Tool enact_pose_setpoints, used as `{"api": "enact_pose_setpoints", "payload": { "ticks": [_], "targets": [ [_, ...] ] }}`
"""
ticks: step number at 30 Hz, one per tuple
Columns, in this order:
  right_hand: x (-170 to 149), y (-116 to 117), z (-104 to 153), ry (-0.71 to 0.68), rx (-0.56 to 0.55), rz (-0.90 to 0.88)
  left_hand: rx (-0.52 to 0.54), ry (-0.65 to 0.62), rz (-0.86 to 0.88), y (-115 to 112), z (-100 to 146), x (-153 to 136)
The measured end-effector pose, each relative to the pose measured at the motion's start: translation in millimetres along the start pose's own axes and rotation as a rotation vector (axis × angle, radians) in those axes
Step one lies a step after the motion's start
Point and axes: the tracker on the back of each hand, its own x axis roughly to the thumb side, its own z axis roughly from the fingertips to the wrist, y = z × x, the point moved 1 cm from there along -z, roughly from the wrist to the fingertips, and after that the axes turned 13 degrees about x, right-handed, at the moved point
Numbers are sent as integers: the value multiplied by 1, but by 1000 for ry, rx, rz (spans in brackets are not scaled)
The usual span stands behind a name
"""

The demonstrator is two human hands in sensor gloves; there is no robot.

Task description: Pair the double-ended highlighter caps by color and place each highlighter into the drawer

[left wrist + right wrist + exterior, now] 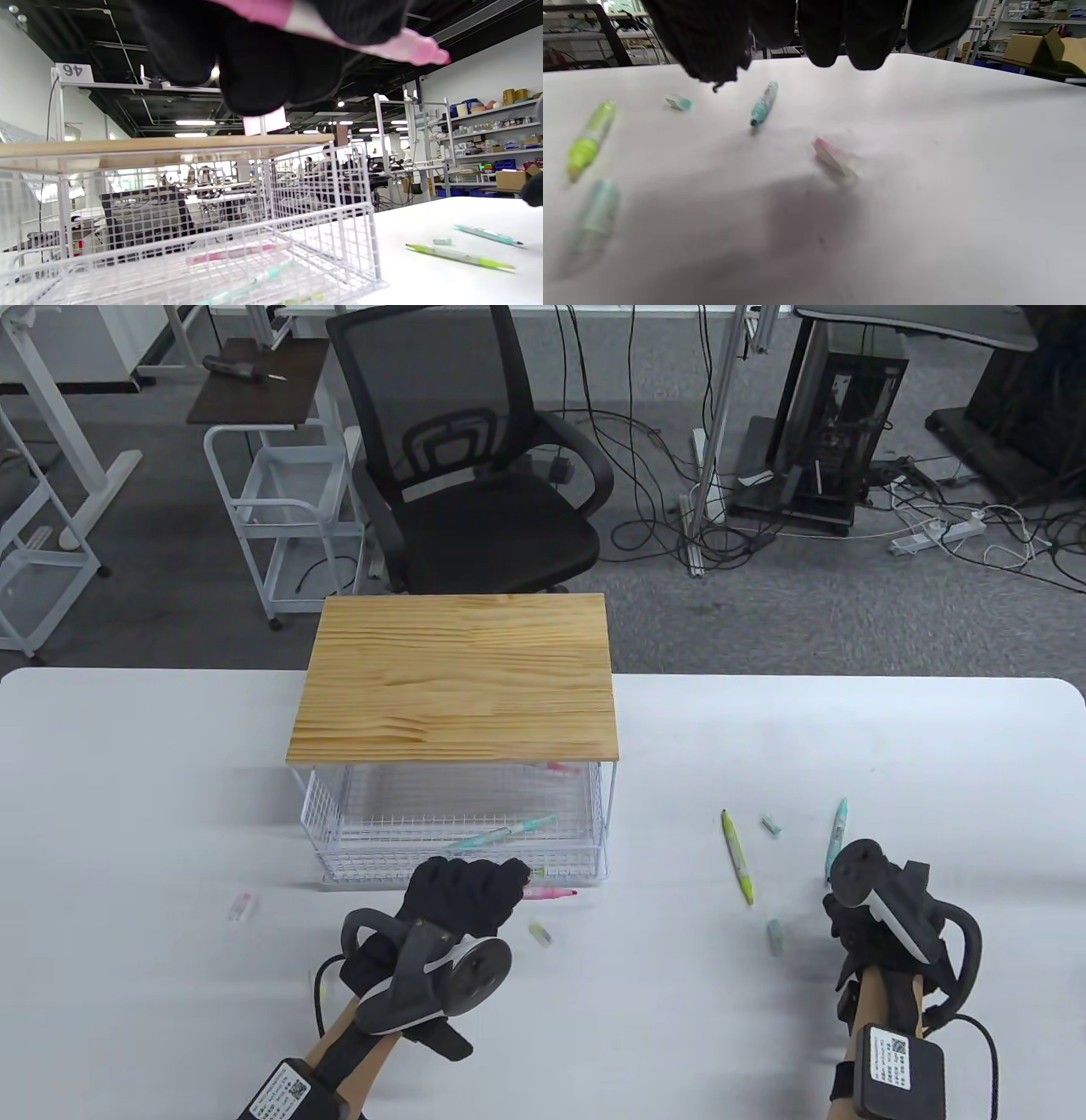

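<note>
My left hand [471,891] grips a pink highlighter [551,892] just in front of the pulled-out wire drawer [458,872]; its uncapped pink tip [424,53] sticks out to the right. The drawer [297,231] holds a teal highlighter [501,834] and a pink one [237,252]. My right hand [874,903] hovers over the table on the right, fingers [840,46] hanging loose and holding nothing. Under it lies a blurred pink cap [835,163]. A green highlighter [736,857] and a teal highlighter [836,836] lie beside that hand.
Loose caps lie about: a teal one [770,824], a pale teal one [775,936], a green one [540,933] and a pink one [242,906] at the left. A wooden board [458,678] tops the drawer frame. An office chair [475,475] stands behind the table.
</note>
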Motion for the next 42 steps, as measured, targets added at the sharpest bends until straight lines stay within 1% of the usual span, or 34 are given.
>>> {"api": "enact_pose_setpoints", "payload": {
  "ticks": [3, 7, 14, 20, 28, 31, 35, 37, 39, 41, 42],
  "targets": [
    [-4, 12, -8, 32, 18, 32, -2, 3, 6, 0, 0, 0],
    [-6, 28, -15, 59, 8, 86, -7, 2, 3, 0, 0, 0],
    [-2, 39, -20, 87, 44, 153, -13, 6, -3, 0, 0, 0],
    [-1, 38, -18, 91, 41, 155, -16, 11, -1, -1, 0, -1],
    [3, 40, -17, 107, -26, 213, -40, 20, -9, -6, 0, -4],
    [3, 41, -17, 103, -29, 215, -45, 23, -11, -6, -1, -4],
    [4, 43, -18, 75, 6, 233, -55, 24, -10, -7, -1, -5],
    [5, 39, -17, 51, 6, 224, -56, 26, -9, -7, -1, -5],
    [9, 30, -12, 6, -25, 146, -58, 28, -9, -7, -1, -5],
    [20, 17, -6, -65, -39, 84, -56, 32, -7, -7, -1, -6],
    [28, 9, -1, -115, -67, 55, -57, 35, -3, -8, -1, -7]
  ]
}}
